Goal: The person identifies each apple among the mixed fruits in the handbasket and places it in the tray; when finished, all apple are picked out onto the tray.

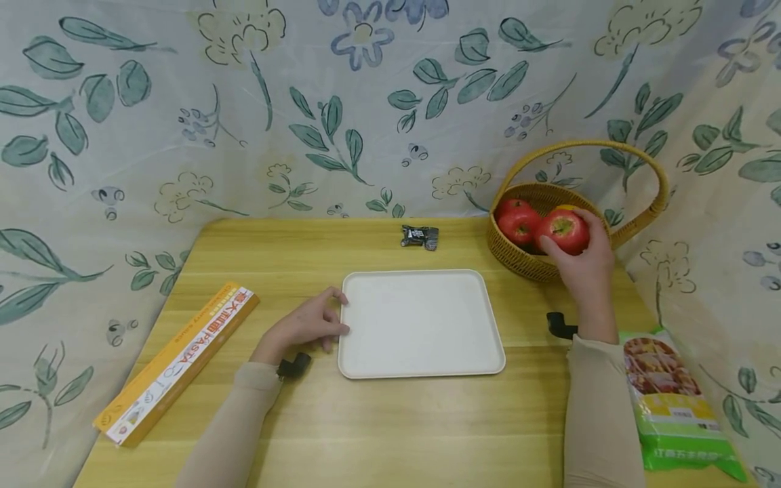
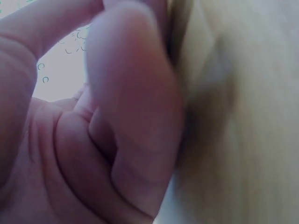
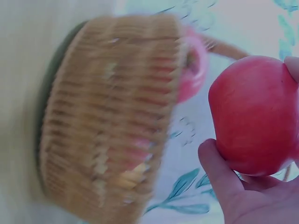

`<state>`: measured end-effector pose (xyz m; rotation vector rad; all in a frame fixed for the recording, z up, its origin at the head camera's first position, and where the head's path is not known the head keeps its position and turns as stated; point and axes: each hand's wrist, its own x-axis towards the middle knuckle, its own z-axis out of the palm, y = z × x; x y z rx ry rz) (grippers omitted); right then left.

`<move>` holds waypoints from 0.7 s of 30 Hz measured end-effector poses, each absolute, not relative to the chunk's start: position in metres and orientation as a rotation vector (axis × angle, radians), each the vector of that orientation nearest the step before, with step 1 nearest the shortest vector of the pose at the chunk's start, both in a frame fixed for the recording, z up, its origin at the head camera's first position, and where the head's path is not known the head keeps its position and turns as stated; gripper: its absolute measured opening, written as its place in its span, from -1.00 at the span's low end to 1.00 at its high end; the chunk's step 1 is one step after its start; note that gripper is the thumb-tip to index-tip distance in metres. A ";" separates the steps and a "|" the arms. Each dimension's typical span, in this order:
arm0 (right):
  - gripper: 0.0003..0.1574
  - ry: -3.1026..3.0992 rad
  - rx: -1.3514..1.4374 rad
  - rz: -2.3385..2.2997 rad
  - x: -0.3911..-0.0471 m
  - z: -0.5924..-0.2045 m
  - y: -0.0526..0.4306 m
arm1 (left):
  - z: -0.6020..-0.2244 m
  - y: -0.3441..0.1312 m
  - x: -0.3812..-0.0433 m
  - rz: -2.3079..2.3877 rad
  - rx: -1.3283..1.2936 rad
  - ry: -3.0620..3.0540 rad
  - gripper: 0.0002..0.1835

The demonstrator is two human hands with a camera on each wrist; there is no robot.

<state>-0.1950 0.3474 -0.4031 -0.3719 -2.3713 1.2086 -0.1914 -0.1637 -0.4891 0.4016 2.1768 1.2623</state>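
Note:
My right hand (image 1: 582, 261) grips a red apple (image 1: 565, 232) at the front of the wicker basket (image 1: 525, 264). In the right wrist view the held apple (image 3: 254, 116) is apart from the basket's rim, with fingers and thumb around it. More red apples (image 1: 518, 224) lie inside the basket, and a bit of yellow-orange shows behind the held one. At the left edge of the white rectangular tray (image 1: 421, 325), my left hand (image 1: 308, 318) touches the rim with thumb and index fingertip, its fingers loosely bent. The left wrist view shows bent fingers (image 2: 135, 93) close up.
A small black wrapped packet (image 1: 419, 236) lies behind the tray. To the left is a long orange and white pasta box (image 1: 177, 366). A green food bag (image 1: 677, 407) lies beside my right forearm. Floral cloth hangs behind and at the sides of the wooden table (image 1: 390, 434).

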 end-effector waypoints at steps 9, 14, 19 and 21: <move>-0.08 -2.380 -0.246 1.499 -0.193 -0.388 0.319 | -0.494 -0.170 -0.188 1.318 0.384 2.120 -0.39; -0.08 -2.447 -0.127 1.533 -0.194 -0.391 0.299 | -0.496 -0.171 -0.189 1.335 0.398 2.106 -0.39; -0.06 -2.529 -0.018 1.598 -0.198 -0.399 0.274 | -0.497 -0.171 -0.189 1.329 0.401 2.099 -0.37; -0.06 -2.563 -0.001 1.644 -0.200 -0.403 0.263 | -0.497 -0.171 -0.189 1.332 0.402 2.097 -0.37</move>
